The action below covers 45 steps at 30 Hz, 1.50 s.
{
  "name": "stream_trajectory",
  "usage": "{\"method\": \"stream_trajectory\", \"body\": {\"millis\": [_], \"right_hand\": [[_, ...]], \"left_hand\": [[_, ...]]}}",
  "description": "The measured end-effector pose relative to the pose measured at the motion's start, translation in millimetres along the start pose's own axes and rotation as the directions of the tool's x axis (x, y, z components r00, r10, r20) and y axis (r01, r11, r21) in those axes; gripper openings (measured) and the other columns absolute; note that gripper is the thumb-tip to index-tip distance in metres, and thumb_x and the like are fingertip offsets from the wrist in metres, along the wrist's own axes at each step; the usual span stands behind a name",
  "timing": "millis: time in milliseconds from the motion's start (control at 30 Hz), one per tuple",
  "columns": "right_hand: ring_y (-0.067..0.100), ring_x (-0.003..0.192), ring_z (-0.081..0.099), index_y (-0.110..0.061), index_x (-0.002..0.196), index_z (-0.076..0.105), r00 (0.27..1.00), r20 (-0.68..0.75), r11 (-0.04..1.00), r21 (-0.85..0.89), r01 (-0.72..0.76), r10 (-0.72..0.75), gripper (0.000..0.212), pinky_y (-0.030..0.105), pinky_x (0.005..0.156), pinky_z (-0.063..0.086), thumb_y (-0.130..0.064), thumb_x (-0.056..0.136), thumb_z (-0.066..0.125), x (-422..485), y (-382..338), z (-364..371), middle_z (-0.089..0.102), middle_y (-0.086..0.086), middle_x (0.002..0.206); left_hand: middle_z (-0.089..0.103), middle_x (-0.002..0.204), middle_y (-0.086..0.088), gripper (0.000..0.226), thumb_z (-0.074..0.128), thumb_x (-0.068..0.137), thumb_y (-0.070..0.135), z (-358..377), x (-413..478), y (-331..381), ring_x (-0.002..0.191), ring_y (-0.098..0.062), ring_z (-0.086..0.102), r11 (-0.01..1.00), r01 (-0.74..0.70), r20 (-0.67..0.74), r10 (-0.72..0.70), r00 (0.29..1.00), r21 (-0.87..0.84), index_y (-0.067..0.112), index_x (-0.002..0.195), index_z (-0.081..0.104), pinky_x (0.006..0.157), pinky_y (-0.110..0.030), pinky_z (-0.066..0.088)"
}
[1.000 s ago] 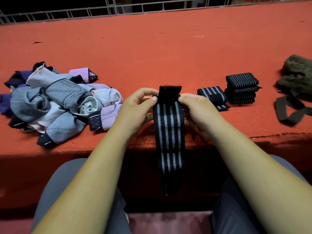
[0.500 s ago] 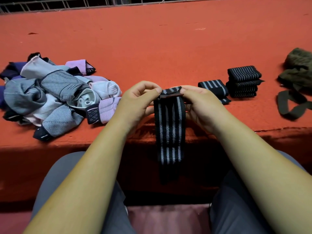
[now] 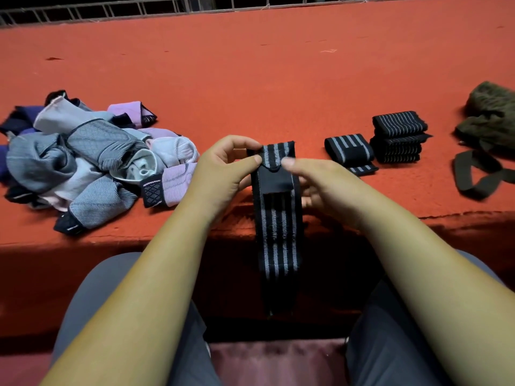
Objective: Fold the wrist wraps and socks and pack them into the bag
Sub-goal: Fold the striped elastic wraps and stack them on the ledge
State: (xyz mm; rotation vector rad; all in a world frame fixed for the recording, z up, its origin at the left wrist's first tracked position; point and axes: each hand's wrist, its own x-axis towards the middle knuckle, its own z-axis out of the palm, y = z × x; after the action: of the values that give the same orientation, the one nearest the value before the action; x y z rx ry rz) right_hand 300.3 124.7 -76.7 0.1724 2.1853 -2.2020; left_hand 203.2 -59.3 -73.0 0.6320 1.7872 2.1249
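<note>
A black wrist wrap with grey stripes [image 3: 278,227] hangs in front of me over the edge of the red surface. My left hand [image 3: 223,174] pinches its top left edge and my right hand [image 3: 317,185] pinches its top right, with the top end folded down over the strip. One folded wrap [image 3: 348,151] lies to the right, and a stack of folded wraps [image 3: 398,136] sits beside it. A heap of grey, white and lilac socks [image 3: 92,160] lies at the left. The dark olive bag [image 3: 490,118] rests at the far right, its strap [image 3: 473,176] trailing forward.
The red covered surface [image 3: 264,84] stretches wide behind the items, and its front edge drops off just beyond my knees. A metal railing [image 3: 139,8] runs along the far side. My grey-trousered legs fill the bottom of the view.
The top end of the wrap, which stuck up a second ago, has been turned over and now lies folded down on the strip. The hanging tail has shortened a little.
</note>
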Motion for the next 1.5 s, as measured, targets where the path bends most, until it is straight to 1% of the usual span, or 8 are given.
{"method": "stream_trajectory", "body": {"millis": [100, 233, 467, 667, 833, 967, 1233, 1500], "right_hand": [[0.034, 0.109, 0.077, -0.016, 0.125, 0.075, 1.0, 0.029, 0.998, -0.065, -0.002, 0.004, 0.023, 0.047, 0.096, 0.061, -0.023, 0.104, 0.067, -6, 3, 0, 0.08, 0.01, 0.117], [0.018, 0.098, 0.079, -0.014, 0.125, 0.074, 0.999, -0.018, 0.996, -0.079, 0.045, -0.047, 0.024, 0.021, 0.071, 0.059, -0.01, 0.103, 0.068, -6, 3, 2, 0.081, 0.007, 0.113], [0.023, 0.097, 0.08, -0.017, 0.116, 0.075, 0.968, -0.192, 0.972, -0.197, 0.126, -0.164, 0.017, 0.042, 0.09, 0.062, -0.013, 0.1, 0.073, 5, 15, 8, 0.082, 0.006, 0.102], [0.03, 0.092, 0.079, -0.017, 0.116, 0.075, 0.982, -0.172, 0.981, -0.188, 0.041, -0.074, 0.016, 0.049, 0.086, 0.064, -0.026, 0.105, 0.067, 9, 19, 4, 0.082, 0.008, 0.105], [0.019, 0.069, 0.065, -0.004, 0.107, 0.073, 0.978, -0.205, 0.993, -0.118, -0.002, -0.023, 0.021, 0.037, 0.061, 0.058, -0.017, 0.109, 0.057, 15, 19, 2, 0.073, 0.005, 0.08], [0.018, 0.067, 0.065, -0.003, 0.105, 0.074, 0.982, -0.191, 0.998, -0.055, -0.007, -0.003, 0.021, 0.033, 0.059, 0.057, -0.012, 0.109, 0.055, 16, 21, 1, 0.072, 0.008, 0.08], [0.022, 0.076, 0.069, -0.003, 0.111, 0.077, 0.978, -0.201, 0.994, 0.107, -0.036, 0.057, 0.018, 0.033, 0.063, 0.052, -0.015, 0.102, 0.067, 20, 19, -3, 0.078, 0.015, 0.094], [0.016, 0.067, 0.066, -0.003, 0.115, 0.076, 0.978, -0.205, 0.996, 0.091, -0.024, 0.042, 0.021, 0.027, 0.058, 0.052, -0.018, 0.105, 0.064, 18, 18, -1, 0.076, 0.01, 0.087]], "left_hand": [[0.071, 0.103, -0.003, 0.025, 0.068, 0.097, -0.005, -1, 2, -2, 0.099, -0.017, 0.071, 0.999, -0.027, -0.023, 0.028, 0.999, 0.026, 0.011, 0.115, 0.068, 0.094, -0.042, 0.061], [0.074, 0.107, 0.0, 0.038, 0.071, 0.096, -0.002, -1, 5, -2, 0.102, -0.016, 0.074, 1.0, -0.008, -0.068, 0.009, 0.998, 0.021, 0.012, 0.13, 0.062, 0.086, -0.035, 0.062], [0.078, 0.116, -0.016, 0.035, 0.071, 0.095, -0.005, -9, -4, -4, 0.111, -0.029, 0.076, 0.983, 0.161, 0.135, -0.172, 0.976, 0.088, 0.001, 0.128, 0.063, 0.096, -0.039, 0.061], [0.08, 0.109, -0.014, 0.03, 0.071, 0.092, -0.009, -7, 5, -10, 0.103, -0.03, 0.078, 0.987, 0.07, 0.02, -0.074, 0.997, 0.143, 0.006, 0.117, 0.068, 0.088, -0.038, 0.063], [0.08, 0.108, -0.015, 0.031, 0.071, 0.092, -0.01, -9, 15, -10, 0.102, -0.031, 0.078, 0.992, 0.003, -0.114, 0.012, 0.993, 0.123, 0.001, 0.119, 0.066, 0.088, -0.041, 0.064], [0.08, 0.106, -0.011, 0.028, 0.074, 0.091, -0.007, -13, 17, -13, 0.096, -0.022, 0.078, 0.974, -0.024, -0.114, 0.05, 0.992, 0.223, 0.005, 0.115, 0.068, 0.082, -0.037, 0.064], [0.078, 0.118, 0.012, 0.036, 0.058, 0.089, -0.01, -21, 2, -2, 0.115, -0.001, 0.07, 0.907, -0.023, 0.063, -0.004, 0.998, 0.421, 0.016, 0.093, 0.083, 0.109, -0.029, 0.052], [0.078, 0.114, -0.003, 0.021, 0.076, 0.092, 0.004, -27, -5, -8, 0.103, -0.016, 0.074, 0.937, 0.027, 0.093, -0.064, 0.994, 0.347, 0.018, 0.107, 0.078, 0.099, -0.04, 0.06]]}}
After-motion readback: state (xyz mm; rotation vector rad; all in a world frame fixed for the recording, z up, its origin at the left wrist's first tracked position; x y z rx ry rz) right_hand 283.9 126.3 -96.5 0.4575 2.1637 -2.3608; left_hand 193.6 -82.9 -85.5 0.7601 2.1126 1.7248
